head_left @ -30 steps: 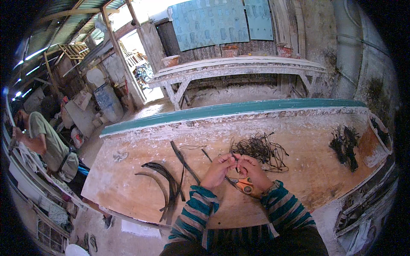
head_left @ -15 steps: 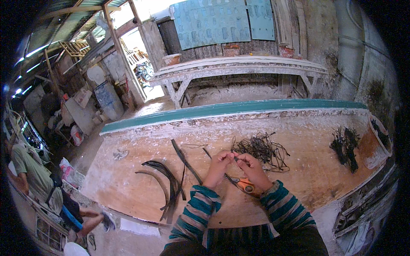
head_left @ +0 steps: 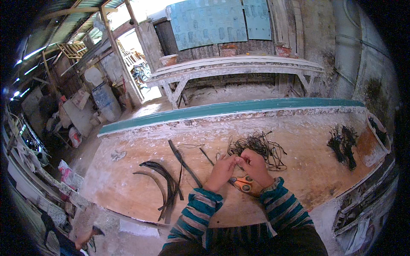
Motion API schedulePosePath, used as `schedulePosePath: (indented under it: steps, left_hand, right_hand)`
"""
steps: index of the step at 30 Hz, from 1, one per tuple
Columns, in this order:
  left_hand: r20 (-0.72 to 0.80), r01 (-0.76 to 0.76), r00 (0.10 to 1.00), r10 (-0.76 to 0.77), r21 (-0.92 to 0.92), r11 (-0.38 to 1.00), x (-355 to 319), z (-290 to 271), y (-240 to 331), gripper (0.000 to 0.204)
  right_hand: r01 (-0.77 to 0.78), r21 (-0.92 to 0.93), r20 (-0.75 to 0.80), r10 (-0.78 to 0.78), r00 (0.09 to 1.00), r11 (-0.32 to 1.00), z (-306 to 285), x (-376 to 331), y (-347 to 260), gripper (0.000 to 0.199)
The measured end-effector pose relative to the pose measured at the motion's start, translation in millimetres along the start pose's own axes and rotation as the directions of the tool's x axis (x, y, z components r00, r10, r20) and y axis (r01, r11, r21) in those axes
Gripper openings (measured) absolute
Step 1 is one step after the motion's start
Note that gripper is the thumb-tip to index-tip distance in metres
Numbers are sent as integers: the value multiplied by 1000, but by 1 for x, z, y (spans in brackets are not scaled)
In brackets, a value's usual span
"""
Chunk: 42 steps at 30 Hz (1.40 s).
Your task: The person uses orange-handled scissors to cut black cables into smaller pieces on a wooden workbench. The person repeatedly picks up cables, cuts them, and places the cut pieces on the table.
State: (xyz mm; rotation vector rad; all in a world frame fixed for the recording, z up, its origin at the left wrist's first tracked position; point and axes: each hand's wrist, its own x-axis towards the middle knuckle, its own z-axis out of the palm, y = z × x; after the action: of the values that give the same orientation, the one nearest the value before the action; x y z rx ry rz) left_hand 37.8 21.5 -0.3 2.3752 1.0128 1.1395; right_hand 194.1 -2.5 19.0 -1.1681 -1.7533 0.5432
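Note:
My left hand (head_left: 221, 171) and my right hand (head_left: 253, 166) meet over the wooden table with fingertips pinched together. A thin dark cord (head_left: 218, 156) loops up beside the left fingertips; the part between the fingers is hidden. Just beyond my right hand spreads a tangled heap of black cords (head_left: 270, 150). Scissors with orange handles (head_left: 244, 184) lie under my wrists, their blades partly covered by my left hand. A long black strip (head_left: 184, 161) lies left of my left hand, and several curved black strips (head_left: 171, 187) are piled farther left.
The wooden tabletop (head_left: 115, 175) has a green-painted board (head_left: 230, 106) along its far edge. Bundles of black cord (head_left: 344, 145) lie at the right beside a tipped rusty-orange bucket (head_left: 372, 149). A whitish bench (head_left: 239, 67) with pots stands behind. A person's leg (head_left: 83, 239) shows lower left.
My hands have closed tighter together; the dark bit between the fingertips is now hidden, and a thin loop shows beside the left fingers. The person at lower left has moved mostly out of view.

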Motion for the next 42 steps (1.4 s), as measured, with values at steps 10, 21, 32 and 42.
schedulePosePath:
  steps: [10,21,32,42]
  left_hand:
    - [386,499,866,-317,-701,510,-1,-12,22,21]
    - [445,468,874,-195,-879,92,-3,-20,34,25]
    - [417,439,888,-194,-894,91,-1,-18,32,26]
    - [207,390,918,-339,-629,673,3,-11,34,23]
  right_hand:
    - [-470,650,424,228,876,598,-8,-1,2,32]
    - [-457,871,450,77,889,182,-10,-14,-26,33]
    - [-445,875,435,95,895,188,-4,-14,-16,40]
    - [-297,739,200,224,954,605,-4,-3,-1,45]
